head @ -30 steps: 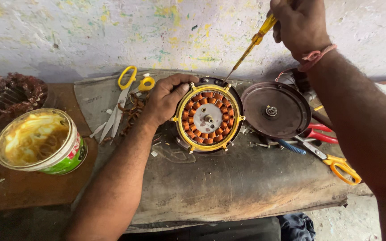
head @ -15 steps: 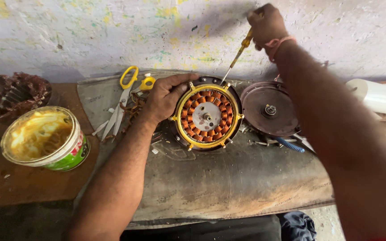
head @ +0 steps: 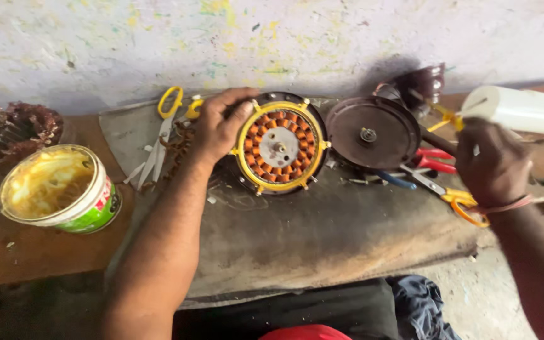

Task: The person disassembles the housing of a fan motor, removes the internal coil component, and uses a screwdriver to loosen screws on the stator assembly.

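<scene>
A round motor stator [head: 279, 147] with copper windings and a yellow ring lies on a dark mat [head: 322, 233]. My left hand [head: 216, 128] grips its left rim. My right hand [head: 492, 164] is at the right, fingers closed on a yellow-handled screwdriver [head: 443, 115], whose tip points toward a dark cup-shaped part [head: 418, 85] by the wall. A dark round motor cover [head: 373, 131] lies just right of the stator.
An open tin of yellowish grease [head: 55, 187] stands at the left on the brown bench. Yellow-handled scissors [head: 166, 129] lie behind my left hand. Red pliers [head: 437, 160], orange-handled snips [head: 458, 196] and a white cylinder [head: 524, 111] sit at the right. Old windings [head: 14, 129] lie far left.
My right hand has swung with the screwdriver from above the stator, near the wall, down and to the right beside the white cylinder. The left hand stays on the stator's rim.
</scene>
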